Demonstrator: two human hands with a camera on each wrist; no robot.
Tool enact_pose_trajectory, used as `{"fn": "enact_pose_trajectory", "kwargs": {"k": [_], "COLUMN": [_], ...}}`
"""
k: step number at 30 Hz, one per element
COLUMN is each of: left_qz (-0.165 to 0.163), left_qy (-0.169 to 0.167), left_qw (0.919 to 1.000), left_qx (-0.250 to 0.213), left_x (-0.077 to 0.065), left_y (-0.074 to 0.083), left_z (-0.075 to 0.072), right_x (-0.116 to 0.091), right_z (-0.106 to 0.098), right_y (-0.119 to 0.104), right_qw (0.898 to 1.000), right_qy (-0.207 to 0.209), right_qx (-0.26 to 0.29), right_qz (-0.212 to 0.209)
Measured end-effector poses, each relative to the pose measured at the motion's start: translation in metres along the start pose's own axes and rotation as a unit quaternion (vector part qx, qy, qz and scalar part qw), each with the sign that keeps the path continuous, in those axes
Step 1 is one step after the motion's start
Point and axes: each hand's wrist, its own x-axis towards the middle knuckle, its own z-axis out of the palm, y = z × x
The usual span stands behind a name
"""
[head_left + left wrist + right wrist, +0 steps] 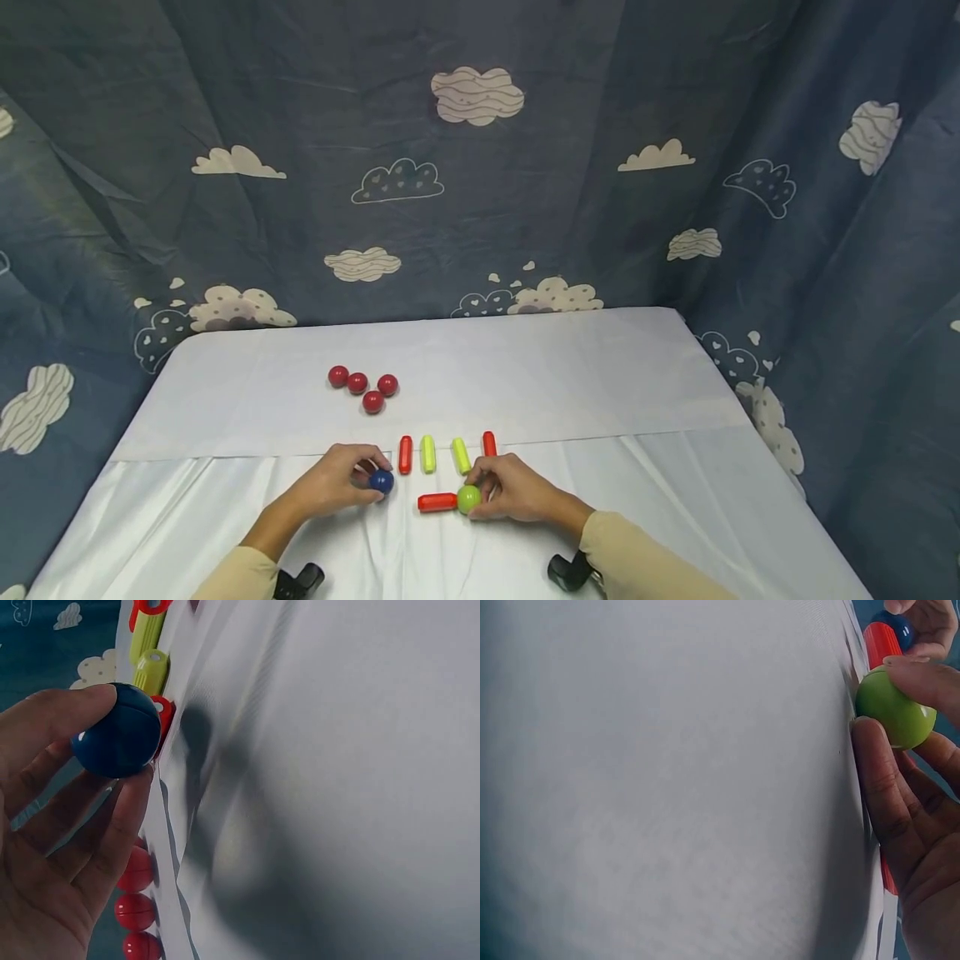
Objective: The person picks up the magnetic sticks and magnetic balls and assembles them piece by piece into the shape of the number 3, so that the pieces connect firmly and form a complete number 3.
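Hands [336, 482] [519, 490], partly curled, pinch a blue ball [382, 481] left, green ball [468, 499] right.

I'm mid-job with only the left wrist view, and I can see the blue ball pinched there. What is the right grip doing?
Observer: The right grip is pinching a green ball.
Operator: Is anything up against that one?
Observer: In the head view, a red stick lies on the cloth with one end appearing to meet it.
Operator: Thanks. I count three red balls from here. Is that all of them?
Observer: No, the head view shows four, grouped farther back.
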Motion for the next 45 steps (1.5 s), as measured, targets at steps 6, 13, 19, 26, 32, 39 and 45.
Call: {"fn": "enact_pose_trajectory", "kwargs": {"k": [6, 13, 19, 26, 32, 39, 45], "left_qz": [-0.008, 0.007, 0.018, 0.011, 0.001, -0.009, -0.002], "left_qy": [-0.009, -0.006, 0.001, -0.003, -0.006, -0.005, -0.007], "left_qw": [0.9999, 0.9998, 0.9995, 0.9996, 0.9996, 0.9996, 0.9999], "left_qx": [0.009, -0.018, -0.025, -0.024, -0.029, -0.024, -0.015], "left_x": [0.001, 0.0, 0.002, 0.005, 0.004, 0.004, 0.003], "left_y": [0.001, 0.002, 0.002, 0.002, 0.003, 0.005, 0.007], "left_z": [0.007, 0.013, 0.021, 0.028, 0.032, 0.037, 0.037], "right_x": [0.0, 0.0, 0.0, -0.003, -0.001, -0.002, -0.003], "right_z": [0.0, 0.001, 0.001, -0.001, 0.0, 0.001, 0.002], "right_y": [0.001, -0.001, -0.001, -0.001, -0.001, 0.0, 0.0], "right_qw": [1.0, 1.0, 1.0, 1.0, 1.0, 1.0, 1.0], "right_qy": [-0.001, 0.003, 0.003, 0.004, 0.004, 0.008, 0.012], "right_qx": [0.001, 0.003, 0.0, -0.004, -0.007, -0.004, -0.003], "right_qz": [-0.002, -0.003, -0.005, -0.017, -0.016, -0.024, -0.027]}}
